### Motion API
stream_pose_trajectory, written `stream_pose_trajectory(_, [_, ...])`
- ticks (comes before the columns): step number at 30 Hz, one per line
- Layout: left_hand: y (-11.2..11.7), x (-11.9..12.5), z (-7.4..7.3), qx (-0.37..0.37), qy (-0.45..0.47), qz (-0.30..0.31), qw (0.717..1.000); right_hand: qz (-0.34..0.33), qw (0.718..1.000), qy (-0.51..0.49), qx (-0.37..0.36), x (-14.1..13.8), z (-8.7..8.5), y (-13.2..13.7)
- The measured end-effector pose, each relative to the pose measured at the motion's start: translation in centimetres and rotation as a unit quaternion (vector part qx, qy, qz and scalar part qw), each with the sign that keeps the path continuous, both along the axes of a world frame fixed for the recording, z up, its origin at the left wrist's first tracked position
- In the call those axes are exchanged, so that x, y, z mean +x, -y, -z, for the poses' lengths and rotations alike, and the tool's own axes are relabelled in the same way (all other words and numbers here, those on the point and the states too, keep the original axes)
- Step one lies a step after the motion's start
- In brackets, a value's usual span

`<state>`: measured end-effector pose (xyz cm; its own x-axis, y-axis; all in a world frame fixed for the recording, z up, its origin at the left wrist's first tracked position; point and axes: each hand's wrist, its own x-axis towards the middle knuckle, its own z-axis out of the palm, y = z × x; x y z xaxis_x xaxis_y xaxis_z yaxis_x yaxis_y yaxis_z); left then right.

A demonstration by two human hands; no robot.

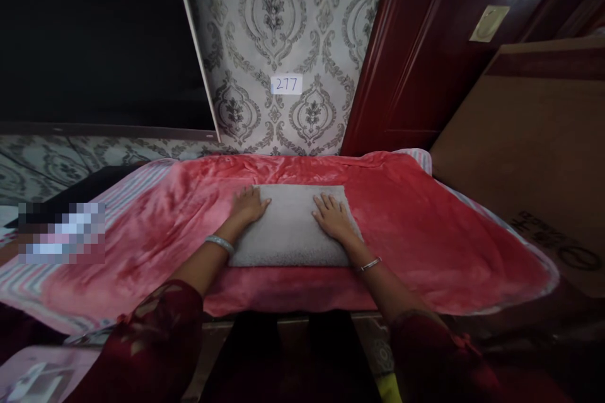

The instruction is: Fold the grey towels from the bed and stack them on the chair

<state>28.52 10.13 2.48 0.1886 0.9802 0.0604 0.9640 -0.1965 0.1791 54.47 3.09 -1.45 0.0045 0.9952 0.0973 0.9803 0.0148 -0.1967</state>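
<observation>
A grey rectangular mat (290,227) with a soft, fuzzy surface lies flat on a red plush blanket (435,233). At the mat's far left corner rests my left hand (249,204), palm down with its fingers stretched out. My right hand (332,215) lies flat near the right edge, fingers spread. Neither hand grips anything; both press on the mat from above. The blanket is wrinkled behind and to the left of the mat, and its striped border shows at the left.
A large dark screen (94,44) stands at the back left. Patterned wallpaper carries a label (286,84) reading 277. On the right are a dark red door (425,31) and a big cardboard box (524,151). A pink container (51,368) sits at the lower left.
</observation>
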Motion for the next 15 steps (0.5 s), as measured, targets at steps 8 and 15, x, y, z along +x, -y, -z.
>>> stream_pose_trajectory(8, [6.1, 10.1, 1.2, 0.004, 0.009, 0.23, 0.973, 0.042, 0.996, -0.012, 0.079, 0.7, -1.3, 0.2])
stream_pose_trajectory(15, [8.0, 11.2, 3.6, 0.012, -0.005, 0.23, 0.973, 0.036, 0.998, 0.013, 0.057, 0.3, 0.8, 1.6])
